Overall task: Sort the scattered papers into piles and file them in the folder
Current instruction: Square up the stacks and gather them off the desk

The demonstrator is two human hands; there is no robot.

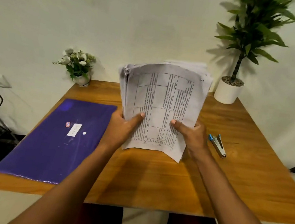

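Both the left hand (124, 125) and right hand (192, 137) clutch the paper stack (162, 106) upright on the counter (228, 180), just right of the closed purple folder (53, 140), probably to square its edges before filing.

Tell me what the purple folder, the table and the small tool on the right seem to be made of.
Purple folder: likely thin plastic, glossy; it shows sheen and scuffs. Table: wood or wood-look laminate, brown with grain streaks; cannot tell which. Small tool: shiny grey metal, seemingly with a blue plastic end.
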